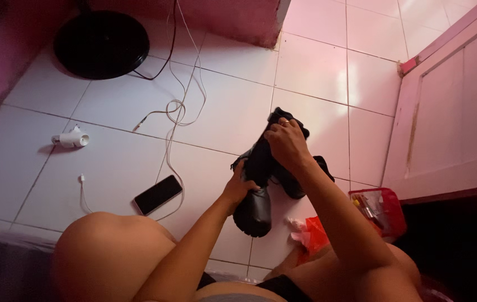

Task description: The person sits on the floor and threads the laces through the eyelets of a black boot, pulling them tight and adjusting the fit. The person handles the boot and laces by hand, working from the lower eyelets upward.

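1. Black and round, the base of a fan (101, 43) sits far left against the pink wall, smooth and matte, with a dark cord trailing from it over the floor (233, 106) of glossy white tiles.

2. Next comes a small white plug (71, 138), hard plastic, lying on its side, and a thin white cable (178, 106) looping loosely across the tiles.

3. My phone (158, 194) lies flat and dark, glassy, near my bare knee (107, 251).

4. My left hand (239, 187) holds the black boot (256, 190) from below, fingers curled round its side; how tightly they close I cannot tell, since the far side is hidden. The boot is off the floor, tilted toe-down, its thick rubbery sole ridged and its upper looking like dull leather.

5. My right hand (286, 143) grips the top of the boot, fingers (283, 124) closed over the soft dark cuff or a dark cloth there; I cannot tell which. A ring shows on one finger.

6. To handle this well, I judge I should keep the lower hand steady as the anchor and let the upper hand do the working, holding firmly because the upper looks slippery and the sole heavy.

7. A red basket (388, 208), open mesh plastic, stands to the right with small bits inside, beside crumpled red and white wrapping (308, 232).

8. Far right is a pink door (451, 112), its paint worn along the edges.
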